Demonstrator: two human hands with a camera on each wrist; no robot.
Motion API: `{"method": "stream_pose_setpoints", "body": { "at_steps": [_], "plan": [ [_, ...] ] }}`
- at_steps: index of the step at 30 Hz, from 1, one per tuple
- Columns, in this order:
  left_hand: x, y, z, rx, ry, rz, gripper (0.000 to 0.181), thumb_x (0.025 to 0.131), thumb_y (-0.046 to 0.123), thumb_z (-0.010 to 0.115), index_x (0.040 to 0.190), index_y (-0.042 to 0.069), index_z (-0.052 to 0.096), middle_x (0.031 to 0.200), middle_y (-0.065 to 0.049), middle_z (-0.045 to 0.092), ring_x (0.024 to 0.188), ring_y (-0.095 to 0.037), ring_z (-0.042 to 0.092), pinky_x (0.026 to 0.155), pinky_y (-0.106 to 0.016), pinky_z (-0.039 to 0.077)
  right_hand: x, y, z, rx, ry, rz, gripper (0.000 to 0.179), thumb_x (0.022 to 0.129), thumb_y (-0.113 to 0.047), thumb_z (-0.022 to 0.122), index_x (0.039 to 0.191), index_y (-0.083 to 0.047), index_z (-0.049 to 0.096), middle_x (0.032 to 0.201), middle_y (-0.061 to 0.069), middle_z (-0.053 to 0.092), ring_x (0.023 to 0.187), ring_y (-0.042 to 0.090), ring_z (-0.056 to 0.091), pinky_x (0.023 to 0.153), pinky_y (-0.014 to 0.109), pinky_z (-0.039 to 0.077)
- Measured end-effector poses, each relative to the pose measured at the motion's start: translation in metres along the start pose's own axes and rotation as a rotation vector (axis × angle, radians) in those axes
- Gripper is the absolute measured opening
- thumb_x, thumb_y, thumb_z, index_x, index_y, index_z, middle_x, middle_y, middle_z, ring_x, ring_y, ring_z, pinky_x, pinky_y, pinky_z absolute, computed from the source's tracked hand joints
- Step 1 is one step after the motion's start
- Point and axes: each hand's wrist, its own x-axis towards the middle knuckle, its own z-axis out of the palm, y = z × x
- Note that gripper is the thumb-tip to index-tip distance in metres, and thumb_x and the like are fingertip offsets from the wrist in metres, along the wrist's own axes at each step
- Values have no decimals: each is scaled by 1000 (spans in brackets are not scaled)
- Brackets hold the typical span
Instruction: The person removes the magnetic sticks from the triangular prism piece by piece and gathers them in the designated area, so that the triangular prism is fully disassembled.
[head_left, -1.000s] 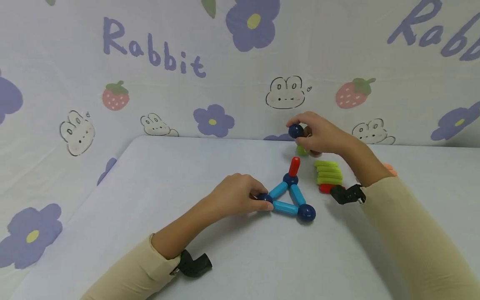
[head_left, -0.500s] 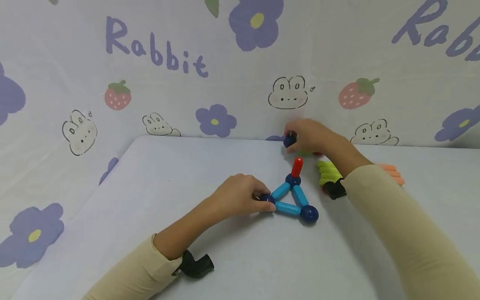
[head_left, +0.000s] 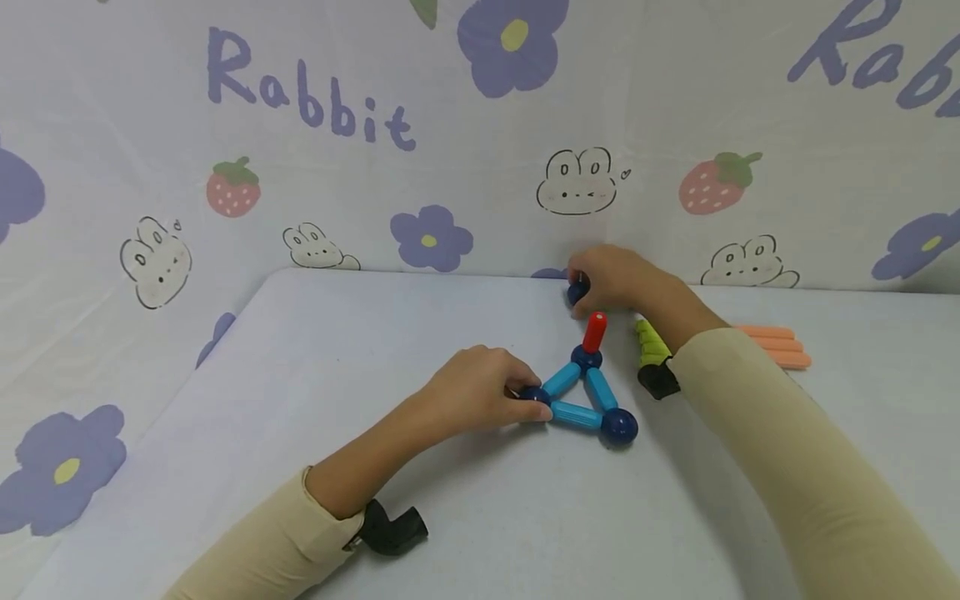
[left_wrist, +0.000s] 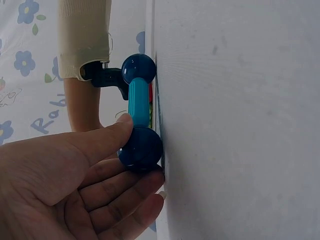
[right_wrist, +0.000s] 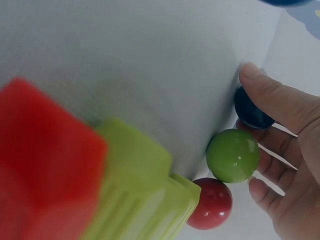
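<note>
A triangle of light blue rods (head_left: pixel 576 416) joined by dark blue balls lies on the table. My left hand (head_left: pixel 476 396) pinches its left corner ball (left_wrist: pixel 141 149) between thumb and fingers. From the far corner ball (head_left: pixel 587 358) a red rod (head_left: pixel 595 332) stands up, leaning slightly. At the back edge of the table, my right hand (head_left: pixel 618 279) holds a separate dark blue ball (right_wrist: pixel 251 111) between thumb and fingers, low by the surface. Close to those fingers, a green ball (right_wrist: pixel 233 155) and a red ball (right_wrist: pixel 212 204) show in the right wrist view; the hand hides them in the head view.
Yellow-green rods (head_left: pixel 651 343) lie side by side under the right forearm, partly covered by it. A red piece (right_wrist: pixel 47 165) is beside them in the right wrist view. Orange rods (head_left: pixel 780 346) lie further right. A patterned cloth (head_left: pixel 480 158) hangs behind the table.
My right hand has come down with the dark blue ball to the table's back edge, and its forearm now covers more of the yellow-green rods. The left hand keeps its hold.
</note>
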Motion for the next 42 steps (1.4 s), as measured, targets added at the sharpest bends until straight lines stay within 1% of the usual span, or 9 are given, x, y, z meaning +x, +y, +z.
{"method": "stream_pose_setpoints", "body": {
  "at_steps": [8,12,15,19,23,27,31,37,42],
  "plan": [
    [-1,1,0,3,-2,-6,30,89,36,78,107,12,79,72,11,64,69,-8,56,61,-23,44,-4,1,-4,18,-5,0,48,78,-21,86,117,-4,66,111,15,65,102,32,57,85,48,51],
    [-1,1,0,4,-2,-18,32,88,36,78,109,12,79,73,11,65,70,-9,56,61,-24,44,-14,3,-16,92,12,6,48,83,-17,81,126,-4,62,121,19,62,110,36,55,88,52,50],
    [-1,1,0,8,4,-20,33,88,37,79,110,12,78,75,11,66,71,-9,56,61,-24,45,-26,3,-25,150,56,-11,41,90,-10,72,128,-3,61,125,21,61,115,38,55,90,53,51],
    [-1,0,-1,9,4,-17,33,88,36,79,110,11,78,78,10,68,72,-9,56,63,-24,46,-45,0,-28,250,126,-55,29,99,-10,60,127,-3,62,118,19,63,98,35,60,78,46,56],
    [-1,0,-1,2,2,-13,33,88,36,79,110,11,78,78,10,68,71,-9,57,63,-23,47,-65,-5,-26,316,152,-129,26,102,-20,59,123,-6,66,107,10,66,94,29,59,75,41,55],
    [-1,0,-1,1,4,-8,33,88,36,79,109,11,78,76,10,66,70,-9,57,62,-24,46,-81,-13,-20,279,119,-227,23,98,-23,67,116,-10,71,96,0,68,92,23,58,71,36,54],
    [-1,0,-1,1,6,-7,32,89,37,78,109,12,79,74,11,65,70,-9,56,62,-24,44,-93,-19,-14,202,110,-267,20,93,-19,74,111,-11,74,91,-5,67,83,17,58,66,31,52],
    [-1,0,-1,-4,6,-12,32,89,37,78,109,12,79,74,11,65,70,-8,56,61,-24,43,-104,-21,-2,131,91,-209,18,84,-9,81,101,-11,75,90,-1,67,86,21,61,74,38,57],
    [0,-1,0,-9,7,-1,30,89,36,78,107,12,79,71,11,63,67,-7,54,60,-23,41,-105,-23,10,85,73,-185,18,84,-7,79,99,-8,70,90,1,67,86,22,61,77,42,58]
  ]
}}
